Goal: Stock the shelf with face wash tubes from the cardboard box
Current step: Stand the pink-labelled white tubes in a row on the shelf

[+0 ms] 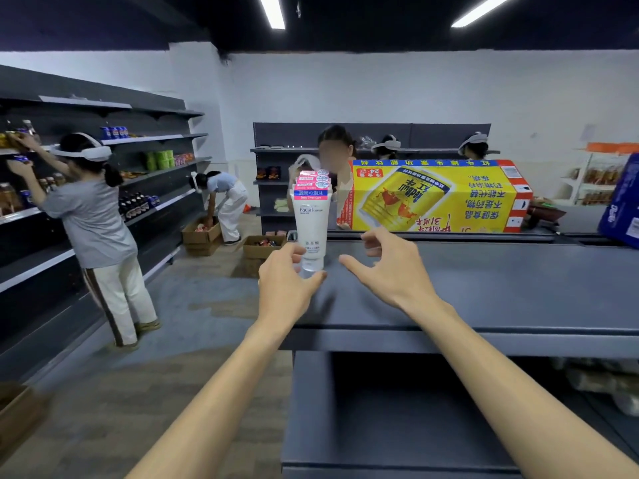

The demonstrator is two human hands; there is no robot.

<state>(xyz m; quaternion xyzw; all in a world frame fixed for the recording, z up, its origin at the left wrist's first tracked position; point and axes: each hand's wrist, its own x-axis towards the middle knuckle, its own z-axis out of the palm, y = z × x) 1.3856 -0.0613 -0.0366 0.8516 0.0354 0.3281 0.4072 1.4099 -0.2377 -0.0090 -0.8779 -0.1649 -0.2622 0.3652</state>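
Head view: left hand grasping the cap end of the front face wash tube, upright in a row at the left edge of the shelf; right hand released, fingers spread just beside. Best set down cap-first, label outward, flush behind; steady before letting go, lest the row topple.

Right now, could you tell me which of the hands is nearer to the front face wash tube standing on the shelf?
Left. The left hand holds the front face wash tube at its cap end. The right hand hovers open just to the tube's right, not touching it.
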